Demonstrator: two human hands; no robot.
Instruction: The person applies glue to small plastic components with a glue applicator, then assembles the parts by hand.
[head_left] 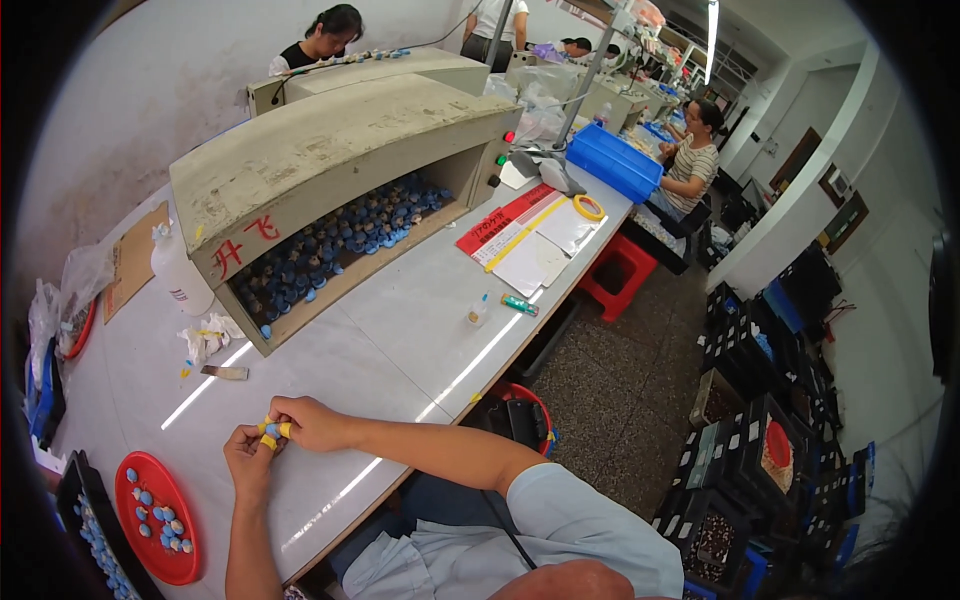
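Note:
Above the table at the lower left, my two hands meet around a small blue rounded piece. My left hand pinches it from the left and below. From the right, the fingers of my right hand close on the same piece. Yellow covers wrap some of my fingertips. Much of the piece is hidden by the fingers. Nearby lies a red round tray with several similar blue pieces in it. Left of that, a black tray holds many more.
Beyond my hands stands a beige metal box with many blue pieces inside. A flat scraper-like tool, crumpled tissue, a small bottle and a green tube lie about. A blue bin stands farther off; co-workers sit beyond.

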